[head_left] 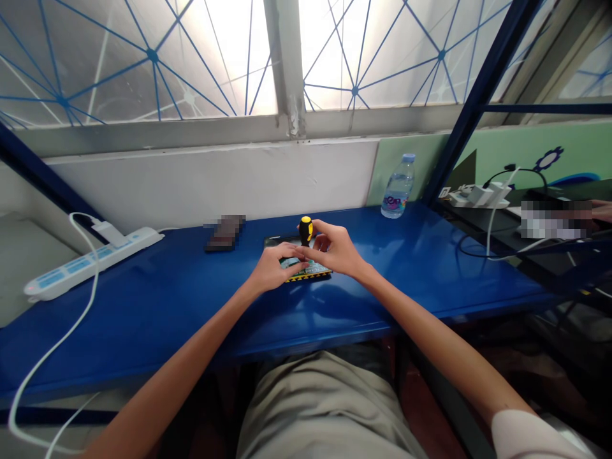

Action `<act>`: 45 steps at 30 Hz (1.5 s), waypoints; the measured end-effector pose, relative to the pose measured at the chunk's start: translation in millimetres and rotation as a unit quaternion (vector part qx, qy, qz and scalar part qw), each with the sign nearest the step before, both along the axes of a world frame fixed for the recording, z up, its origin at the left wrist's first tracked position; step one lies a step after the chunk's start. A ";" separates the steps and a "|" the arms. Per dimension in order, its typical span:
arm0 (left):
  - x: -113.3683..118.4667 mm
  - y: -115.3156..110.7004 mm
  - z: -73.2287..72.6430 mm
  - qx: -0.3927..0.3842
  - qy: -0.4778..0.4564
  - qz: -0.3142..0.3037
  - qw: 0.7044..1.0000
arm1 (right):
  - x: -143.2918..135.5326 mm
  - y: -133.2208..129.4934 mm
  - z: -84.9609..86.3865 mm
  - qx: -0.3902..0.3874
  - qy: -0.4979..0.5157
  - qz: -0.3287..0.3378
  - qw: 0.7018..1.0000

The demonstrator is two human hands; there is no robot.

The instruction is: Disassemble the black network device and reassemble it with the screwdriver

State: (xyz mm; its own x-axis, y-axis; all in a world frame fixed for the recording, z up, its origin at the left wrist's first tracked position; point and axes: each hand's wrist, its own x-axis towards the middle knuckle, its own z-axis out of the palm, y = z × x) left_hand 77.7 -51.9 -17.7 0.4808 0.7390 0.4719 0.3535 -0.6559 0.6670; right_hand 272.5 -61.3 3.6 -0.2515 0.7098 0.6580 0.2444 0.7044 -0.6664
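Yellow and black, the screwdriver stands almost upright, handle on top, right between the two hands! Under it lies a flat, dark-cased board with a striped edge, mid-way along the blue bench, between front and back edges. The left hand comes in low, fingers narrowly bent over the board's left side; the right hand curves round from the right, thumb low by the shaft, index finger up behind the handle. Narrow spacing on both, but which one bears the tool? Can't tell, fingers hide the contact.

Handling, then: the driver looks light and stiff, its fat handle likely grippy, its weight probably up top, so a pinch down low could let it tip. Best hold is round the handle, with a light fingertip guide beneath. The board looks thin and rigid, perhaps delicate on its face; take that by its edges. Towards the back right corner, a water bottle stands well apart.
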 end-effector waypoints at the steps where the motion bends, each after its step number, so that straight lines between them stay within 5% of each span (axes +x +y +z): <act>1: 0.3 -0.4 0.5 -0.002 0.000 0.004 1.000 | -0.3 0.3 -0.2 0.001 -0.001 -0.003 1.000; 14: 0.2 -0.1 0.4 -0.038 -0.021 0.016 0.999 | -1.6 0.9 -1.3 0.057 -0.027 -0.027 0.998; 34: 1.0 0.6 0.4 -0.007 -0.010 -0.008 1.000 | -0.3 -2.3 3.5 -0.025 0.024 0.016 0.999; 45: -1.8 -4.2 10.5 0.025 0.025 0.004 0.999 | 52.9 36.1 -0.8 0.056 -0.029 -0.276 0.959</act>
